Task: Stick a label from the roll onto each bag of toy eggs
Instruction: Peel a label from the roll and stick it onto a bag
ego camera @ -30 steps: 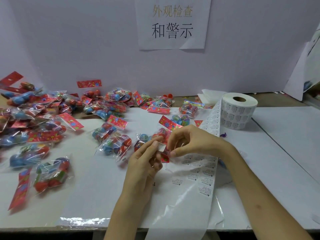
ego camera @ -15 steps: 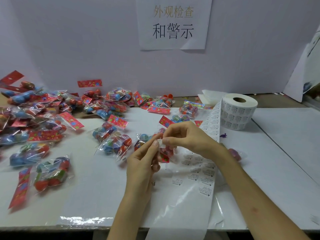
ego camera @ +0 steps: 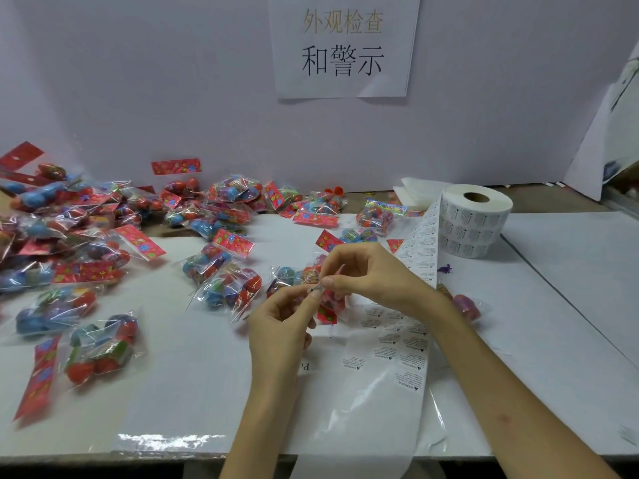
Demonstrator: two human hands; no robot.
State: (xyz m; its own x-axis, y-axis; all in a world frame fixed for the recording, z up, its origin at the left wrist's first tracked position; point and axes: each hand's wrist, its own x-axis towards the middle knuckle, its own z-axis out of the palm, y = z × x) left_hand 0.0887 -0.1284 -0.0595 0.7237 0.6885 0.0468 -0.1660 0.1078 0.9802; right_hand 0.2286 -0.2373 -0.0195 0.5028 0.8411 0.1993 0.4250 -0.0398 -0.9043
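This looks like the step of readying one sticker. The right hand (ego camera: pixel 366 274) pinches a small white printed paper label (ego camera: pixel 318 289) between thumb and forefinger, and the left hand (ego camera: pixel 280 326) closes its grip on the label's near edge. Just beneath them, mid-tabletop, lies a crinkly clear plastic bag of glossy toy eggs (ego camera: pixel 328 305). Next, the label needs pressing flat onto that slippery film. The thick white label roll (ego camera: pixel 475 219) stands far right, its shiny backing strip (ego camera: pixel 397 340) trailing nearward.

bags (ego camera: pixel 228 288): clear, red flowered headers (ego camera: pixel 233 242) | eggs (ego camera: pixel 80 371): blue, red | roll (ego camera: pixel 473 219): white, black print
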